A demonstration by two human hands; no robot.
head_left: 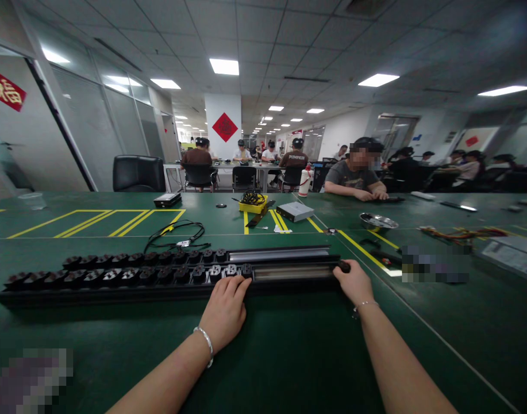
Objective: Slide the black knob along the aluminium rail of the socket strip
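A long black power strip rail (168,275) lies across the green table in front of me, its left part filled with two rows of black socket modules (116,270) and its right part bare metal channel (289,270). My left hand (225,310) rests against the rail's near edge, fingers curled onto the last socket module (246,269). My right hand (353,282) is closed on a small black socket piece (344,266) at the rail's right end.
Behind the rail lie a black cable (177,233), a yellow tray with wires (252,202), a grey box (294,211), a metal bowl (377,221) and a black device (167,199). A person (356,175) sits at the table's far right; others work further back.
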